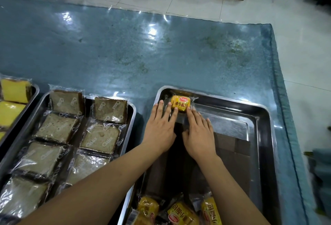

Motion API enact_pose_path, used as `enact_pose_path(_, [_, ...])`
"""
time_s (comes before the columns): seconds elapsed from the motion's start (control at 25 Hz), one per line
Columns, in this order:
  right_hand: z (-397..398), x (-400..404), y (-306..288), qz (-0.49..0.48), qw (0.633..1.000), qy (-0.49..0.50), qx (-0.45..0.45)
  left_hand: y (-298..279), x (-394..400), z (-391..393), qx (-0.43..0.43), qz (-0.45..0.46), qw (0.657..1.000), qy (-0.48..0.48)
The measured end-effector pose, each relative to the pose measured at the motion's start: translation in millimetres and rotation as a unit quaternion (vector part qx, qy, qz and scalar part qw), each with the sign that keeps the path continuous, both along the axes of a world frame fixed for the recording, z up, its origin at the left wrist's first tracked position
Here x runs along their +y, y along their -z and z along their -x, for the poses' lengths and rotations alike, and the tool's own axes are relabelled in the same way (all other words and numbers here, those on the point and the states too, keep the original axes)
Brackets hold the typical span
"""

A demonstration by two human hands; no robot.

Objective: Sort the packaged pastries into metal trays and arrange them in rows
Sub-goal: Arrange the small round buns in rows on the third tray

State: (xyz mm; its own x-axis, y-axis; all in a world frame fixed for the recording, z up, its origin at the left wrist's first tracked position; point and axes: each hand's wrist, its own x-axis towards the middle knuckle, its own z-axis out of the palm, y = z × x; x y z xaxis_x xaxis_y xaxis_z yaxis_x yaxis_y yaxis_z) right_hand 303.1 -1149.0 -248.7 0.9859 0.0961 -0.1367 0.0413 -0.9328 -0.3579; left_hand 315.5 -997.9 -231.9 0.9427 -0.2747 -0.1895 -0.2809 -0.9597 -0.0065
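A small yellow bread packet (180,103) lies in the far left corner of the right metal tray (261,117). My left hand (160,128) lies flat with its fingertips on the packet's clear left edge. My right hand (198,133) lies flat beside it, fingertips touching the packet's near right corner. Neither hand grips the packet. Several more yellow bread packets (179,212) are heaped at the tray's near end. The middle metal tray (131,115) holds brown cake slices (105,140) in clear wrappers, set in two rows.
A third tray (35,90) at the far left holds yellow cake slices (14,90). The trays sit on a blue table (143,54) under clear plastic sheeting. White tiled floor (304,54) lies beyond the table's far and right edges.
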Motion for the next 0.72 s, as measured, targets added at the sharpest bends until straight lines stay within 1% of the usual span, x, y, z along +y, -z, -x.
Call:
enact_pose_path(0.28, [3.8,0.3,-7.1,-0.004,1.0,0.001,0.0,-7.2,-1.3,3.6,0.003,0.012,1.0,-0.007])
enact_pose_path(0.48, [16.7,2.4,-18.5,-0.013,1.0,0.002,0.005,-16.1,0.2,17.3,0.002,0.055,0.998,-0.014])
enact_pose_path(0.72, [47.7,6.7,-39.6,-0.021,1.0,0.012,0.015,-33.4,8.1,55.9,-0.006,0.109,0.994,0.0])
